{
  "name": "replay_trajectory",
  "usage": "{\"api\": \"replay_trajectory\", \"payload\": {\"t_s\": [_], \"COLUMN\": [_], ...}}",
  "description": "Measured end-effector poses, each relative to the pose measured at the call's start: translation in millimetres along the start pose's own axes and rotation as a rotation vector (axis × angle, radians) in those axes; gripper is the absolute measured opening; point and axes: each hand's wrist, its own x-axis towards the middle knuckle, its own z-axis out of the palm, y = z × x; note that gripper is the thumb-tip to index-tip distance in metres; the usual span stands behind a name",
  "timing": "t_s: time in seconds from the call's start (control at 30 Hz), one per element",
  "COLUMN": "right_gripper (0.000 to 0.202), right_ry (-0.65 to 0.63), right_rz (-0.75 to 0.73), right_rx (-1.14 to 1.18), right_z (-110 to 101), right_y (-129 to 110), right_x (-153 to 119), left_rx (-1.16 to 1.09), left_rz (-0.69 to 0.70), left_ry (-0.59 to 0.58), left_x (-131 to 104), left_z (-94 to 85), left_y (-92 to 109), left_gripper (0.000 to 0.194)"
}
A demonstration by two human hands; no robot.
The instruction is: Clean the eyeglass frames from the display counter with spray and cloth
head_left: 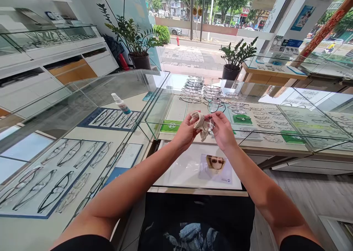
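Note:
In front of me my left hand [185, 133] is closed around a bunched cream cloth [198, 120], whose lower end hangs beneath the fingers. A pair of thin dark-rimmed glasses [209, 125] is held up by my right hand [223, 129], fingers pinched on the frame. The cloth meets the lens on its left side; how much of the glasses it covers is hidden. Both hands are above the front edge of a glass display case [176, 96]. Below them lies a white tray [176, 170] bearing a card with sunglasses printed on it [215, 168].
A white spray bottle [121, 103] stands on the left glass counter. Rows of glasses [193, 91] fill the case ahead, and more glasses [57, 190] lie under glass at left. Potted plants [231, 71] stand by the window. Wooden floor [292, 195] shows at right.

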Motion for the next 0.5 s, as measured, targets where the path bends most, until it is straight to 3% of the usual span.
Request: {"api": "replay_trajectory", "payload": {"t_s": [0.1,0.33,0.5], "right_gripper": [0.042,0.04,0.037], "right_ry": [0.002,0.011,0.012], "right_rz": [0.008,0.006,0.002], "right_rx": [0.003,0.014,0.022], "right_z": [1.6,3.6,2.2], "right_y": [0.4,0.5,1.1], "right_x": [-0.5,-1.5,-0.9], "left_rx": [0.032,0.045,0.084], "left_rz": [0.012,0.024,0.035], "left_ry": [0.053,0.025,-0.03], "left_x": [1.1,2.9,-0.7], "left_z": [-1.4,-4.8,-2.9], "left_y": [-2.3,-4.6,-2.2], "left_gripper": [0.072,0.051,0.057]}}
